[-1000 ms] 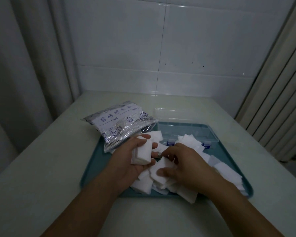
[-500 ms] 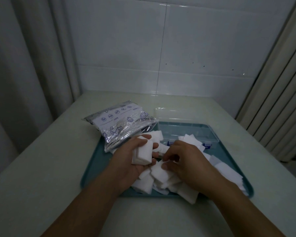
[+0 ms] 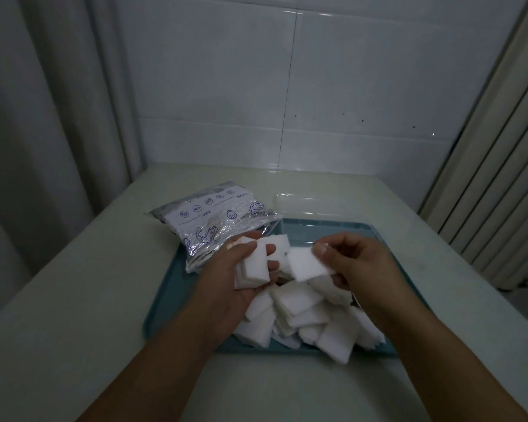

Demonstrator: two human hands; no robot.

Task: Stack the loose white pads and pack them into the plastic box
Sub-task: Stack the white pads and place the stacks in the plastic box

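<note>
Left hand (image 3: 226, 287): yours; fingers and thumb curled round a small stack of pads (image 3: 253, 268), held on edge above the tray's 10 o'clock area.
Right hand (image 3: 352, 264): yours; thumb and fingertips pinching one corner of a single pad (image 3: 307, 264), just beside the stack at its 3 o'clock.
Loose pads (image 3: 305, 318): a heap on the teal tray (image 3: 165, 303), from centre to 5 o'clock.
Plastic box (image 3: 299, 205): clear and hard to make out; at the tray's 12 o'clock, mostly hidden behind your hands.
Foil pouch (image 3: 214, 220): overlaps the tray's 11 o'clock corner.
Step in hand: add the pinched pad to the stack.
Handling advice: square its edges to the stack's face before you let go; ease the left thumb only enough to admit it, or the stack may fan out.
</note>
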